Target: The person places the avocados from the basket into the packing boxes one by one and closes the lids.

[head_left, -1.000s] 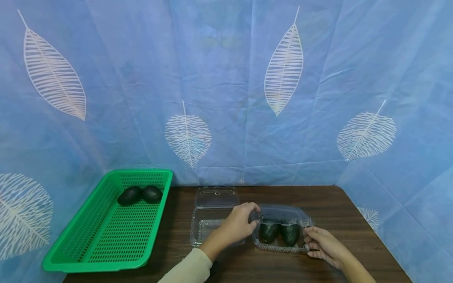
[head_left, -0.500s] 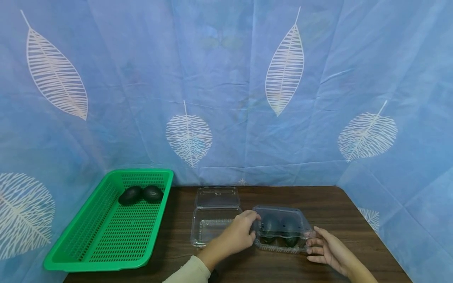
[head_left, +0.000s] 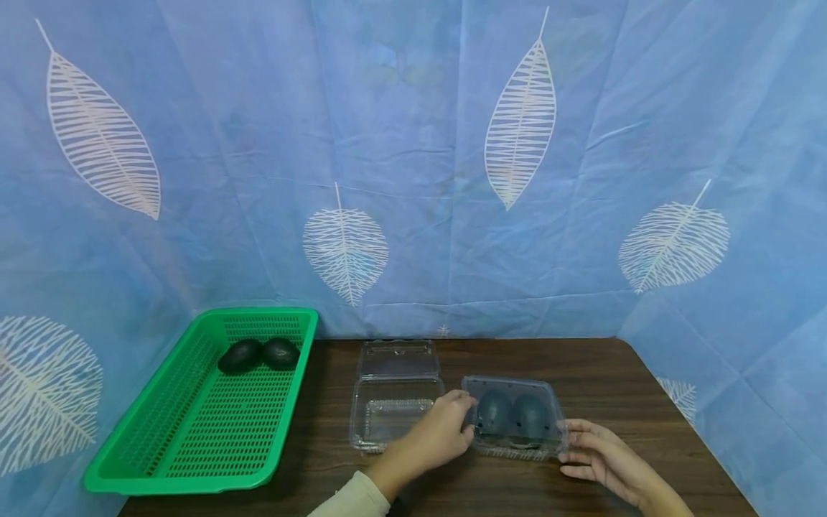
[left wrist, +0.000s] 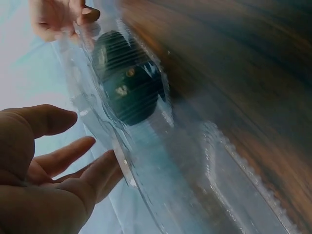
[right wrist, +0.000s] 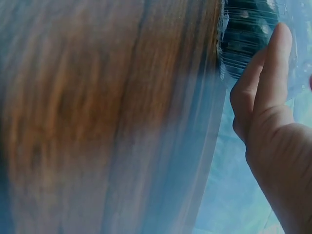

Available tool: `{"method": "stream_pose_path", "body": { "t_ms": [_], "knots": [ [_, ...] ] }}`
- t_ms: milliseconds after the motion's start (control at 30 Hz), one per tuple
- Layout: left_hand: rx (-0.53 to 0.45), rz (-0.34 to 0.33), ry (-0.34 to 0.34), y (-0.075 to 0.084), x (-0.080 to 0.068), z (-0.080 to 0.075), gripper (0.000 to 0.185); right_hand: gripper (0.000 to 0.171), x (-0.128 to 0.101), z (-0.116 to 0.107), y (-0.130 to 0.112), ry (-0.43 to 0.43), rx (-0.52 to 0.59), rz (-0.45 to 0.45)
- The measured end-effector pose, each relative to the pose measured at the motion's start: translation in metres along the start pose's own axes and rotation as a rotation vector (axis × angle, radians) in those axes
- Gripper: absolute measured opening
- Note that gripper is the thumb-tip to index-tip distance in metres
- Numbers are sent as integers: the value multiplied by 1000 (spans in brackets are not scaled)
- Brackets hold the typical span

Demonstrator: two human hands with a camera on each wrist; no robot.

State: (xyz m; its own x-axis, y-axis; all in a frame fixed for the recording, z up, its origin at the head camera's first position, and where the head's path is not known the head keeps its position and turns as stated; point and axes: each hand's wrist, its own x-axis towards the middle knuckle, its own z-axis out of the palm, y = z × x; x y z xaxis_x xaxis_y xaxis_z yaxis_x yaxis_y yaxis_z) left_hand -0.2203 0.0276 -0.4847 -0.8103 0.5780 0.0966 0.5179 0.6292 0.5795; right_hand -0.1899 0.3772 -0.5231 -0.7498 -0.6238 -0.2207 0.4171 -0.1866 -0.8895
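Observation:
A clear plastic clamshell box (head_left: 510, 444) holds two dark green avocados (head_left: 531, 416), seen through its lid (head_left: 513, 388), which lies down over them. At the box's left end is my left hand (head_left: 439, 429); in the left wrist view the thumb and fingers (left wrist: 73, 153) are apart, with fingertips at the clear plastic edge. My right hand (head_left: 604, 459) is at the right end, its fingers extended along the side. The right wrist view shows the right hand (right wrist: 273, 107) with fairly straight fingers against the ribbed wall of the box.
Left of the box, a second clear clamshell (head_left: 395, 424) stands open on the brown wooden table (head_left: 581, 370). A green plastic basket (head_left: 274, 431) with two more avocados (head_left: 240, 357) occupies the left side. Behind hangs a blue cloth (head_left: 413, 143) with white leaf prints.
The box's lid has swung down from a raised position to cover the two avocados. My left hand has shifted slightly lower, and my right fingers have loosened from the lid edge.

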Motion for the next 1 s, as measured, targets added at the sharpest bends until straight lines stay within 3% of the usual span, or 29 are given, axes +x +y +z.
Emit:
{"method": "stream_pose_path", "body": {
  "t_ms": [133, 333, 600, 767, 1000],
  "knots": [
    [-15, -40, -12, 5, 1, 4, 45, 26, 2, 1, 1, 68, -27, 8],
    [-34, -71, 10, 11, 3, 9, 49, 25, 3, 3, 1, 127, -57, 7],
    [-208, -137, 8, 16, 6, 13, 54, 29, 5, 4, 0, 175, -90, 8],
    [-262, -168, 41, 18, 8, 17, 61, 28, 6, 5, -2, 214, -101, 21],
    [-336, -266, 43, 17, 14, 19, 75, 36, 6, 7, -1, 246, -102, 17]
  ]
}}
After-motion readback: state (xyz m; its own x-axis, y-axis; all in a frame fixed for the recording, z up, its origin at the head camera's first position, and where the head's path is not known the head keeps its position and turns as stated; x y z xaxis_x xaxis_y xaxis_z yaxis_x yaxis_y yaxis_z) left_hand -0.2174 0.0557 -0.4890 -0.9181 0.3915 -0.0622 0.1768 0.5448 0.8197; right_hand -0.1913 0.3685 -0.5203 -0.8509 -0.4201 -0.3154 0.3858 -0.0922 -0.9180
